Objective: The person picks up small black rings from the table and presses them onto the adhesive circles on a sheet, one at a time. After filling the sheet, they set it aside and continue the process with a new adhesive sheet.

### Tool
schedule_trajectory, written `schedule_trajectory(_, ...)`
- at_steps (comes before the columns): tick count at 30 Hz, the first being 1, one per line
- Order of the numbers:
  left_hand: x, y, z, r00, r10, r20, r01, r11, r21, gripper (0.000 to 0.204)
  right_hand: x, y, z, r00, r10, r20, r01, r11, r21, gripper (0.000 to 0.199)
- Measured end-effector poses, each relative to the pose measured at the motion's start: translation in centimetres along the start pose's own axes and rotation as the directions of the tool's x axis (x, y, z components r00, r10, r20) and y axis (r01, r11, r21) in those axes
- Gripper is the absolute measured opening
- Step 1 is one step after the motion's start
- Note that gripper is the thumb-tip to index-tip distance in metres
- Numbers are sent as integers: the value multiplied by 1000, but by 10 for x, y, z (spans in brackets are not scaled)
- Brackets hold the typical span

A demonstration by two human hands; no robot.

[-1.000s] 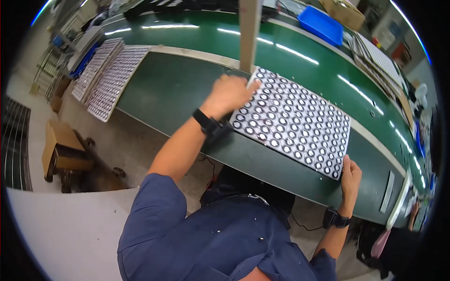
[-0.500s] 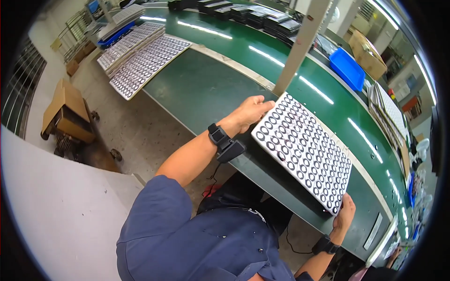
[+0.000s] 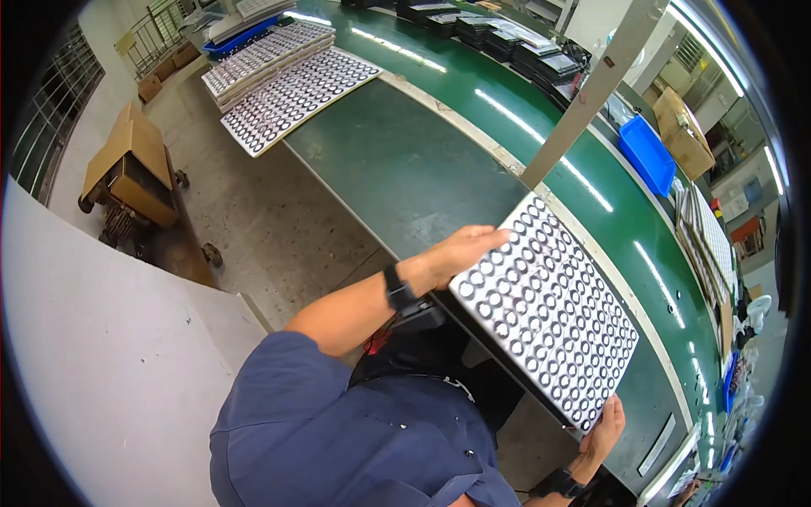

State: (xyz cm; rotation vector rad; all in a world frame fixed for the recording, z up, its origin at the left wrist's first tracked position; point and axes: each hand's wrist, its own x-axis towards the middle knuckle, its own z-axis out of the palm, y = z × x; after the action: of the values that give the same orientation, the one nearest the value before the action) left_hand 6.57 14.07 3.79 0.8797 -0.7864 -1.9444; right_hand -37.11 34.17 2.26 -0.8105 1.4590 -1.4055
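Note:
A white rectangular board (image 3: 549,313) carries close rows of black rings with pale centres. It is in front of me, tilted in the view, over the green worktop (image 3: 397,169). My left hand (image 3: 460,253) grips its left end, thumb on top and fingers underneath, mostly hidden. At the opposite end, my right hand (image 3: 602,427) is closed on the near right corner. Both wrists wear black straps, the left with a small black box.
At the far left lie similar ring-covered boards (image 3: 287,97), partly stacked. A post (image 3: 591,93) rises by the green conveyor belt (image 3: 583,177). Beyond are black stacked trays (image 3: 507,42), a blue tray (image 3: 648,156) and a cardboard box (image 3: 683,131). A carton on a trolley (image 3: 131,182) stands left.
The board has moved slightly lower and nearer in view, with both hands still on it. My left thumb now lies further over its top. The whole view has shifted a little.

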Motion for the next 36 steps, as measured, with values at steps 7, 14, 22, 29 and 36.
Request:
schedule_trajectory(7,-117,17,-69,990,35,-136,-68,967,-247,48,-3,-52,97,986,-88,145,90,996,-8,37)
schedule_trajectory(14,-225,40,-184,840,367,-400,-503,803,-320,50,61,-66,293,880,-130,457,74,988,138,44)
schedule_trajectory(22,-203,163,-325,582,642,-500,-726,686,36,49,103,-23,335,713,70,698,61,985,-162,34)
schedule_trajectory(29,-157,215,-422,466,633,-619,-764,641,80,47,108,-7,276,803,132,581,2,974,-225,29)
schedule_trajectory(36,-133,222,-448,335,609,-719,-768,619,167,42,107,-1,263,827,143,543,-32,978,-208,29)
